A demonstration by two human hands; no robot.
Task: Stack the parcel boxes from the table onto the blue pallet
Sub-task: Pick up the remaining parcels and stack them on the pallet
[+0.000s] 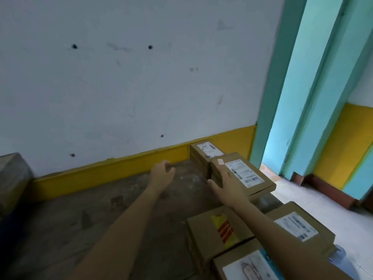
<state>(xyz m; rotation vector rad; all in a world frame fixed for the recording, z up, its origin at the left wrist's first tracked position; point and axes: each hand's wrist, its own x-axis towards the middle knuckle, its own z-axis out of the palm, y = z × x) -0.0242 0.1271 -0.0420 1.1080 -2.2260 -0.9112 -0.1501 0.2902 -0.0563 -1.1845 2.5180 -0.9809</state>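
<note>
Two stacks of parcel boxes stand at the far right corner of the bench (96,215). The right hand (225,183) lies with its fingers straight and spread on the labelled top box (249,175) of the nearer stack. The left hand (162,175) hovers beside it, loosely curled and holding nothing. The taped box (218,229) sits at the near right edge.
</note>
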